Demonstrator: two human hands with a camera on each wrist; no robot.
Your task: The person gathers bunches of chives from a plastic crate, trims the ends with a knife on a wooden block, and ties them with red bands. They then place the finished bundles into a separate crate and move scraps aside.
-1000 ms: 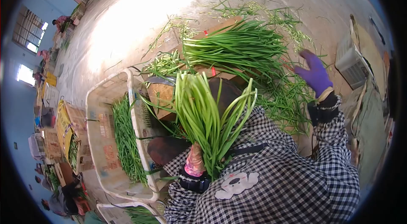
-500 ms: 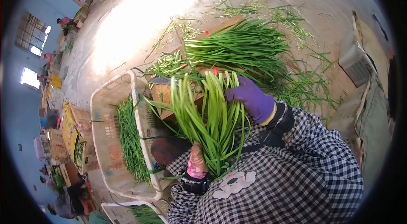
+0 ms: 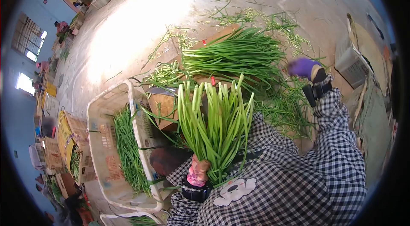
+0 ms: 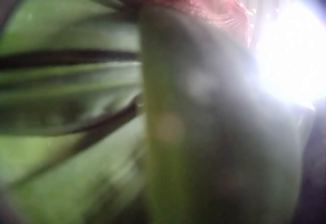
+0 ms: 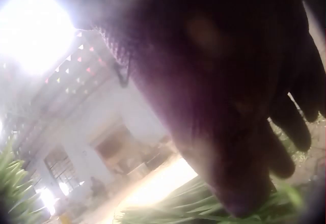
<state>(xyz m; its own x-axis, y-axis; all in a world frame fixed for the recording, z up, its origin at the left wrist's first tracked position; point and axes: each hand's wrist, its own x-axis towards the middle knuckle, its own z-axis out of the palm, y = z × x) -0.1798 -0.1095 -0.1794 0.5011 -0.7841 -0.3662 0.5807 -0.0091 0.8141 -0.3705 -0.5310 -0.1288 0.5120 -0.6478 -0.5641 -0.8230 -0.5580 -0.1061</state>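
My left hand point(image 3: 197, 170), in a pink patterned glove, grips the lower part of an upright bunch of green stalks point(image 3: 218, 127) against my front. Blurred leaves point(image 4: 219, 122) fill most of the left wrist view, with pink glove cloth point(image 4: 219, 0) at its top. The purple-gloved right hand point(image 3: 304, 68) is off to the right, beside the leafy end of a large pile of stalks point(image 3: 239, 55). Dark in the right wrist view, that hand point(image 5: 219, 96) has its fingers extended and apart over the greens, holding nothing visible.
A white crate point(image 3: 131, 140) with green leaves inside stands at the left, a second crate point(image 3: 128, 218) below it. A cardboard box point(image 3: 163, 108) is beside the bunch. Loose trimmings point(image 3: 286, 110) litter the floor. A grey crate point(image 3: 352, 66) stands at the right; people sit along the far left.
The right hand came in to the tops of the held bunch, then moved back out to the right beside the pile. The held bunch now looks fuller and more upright.
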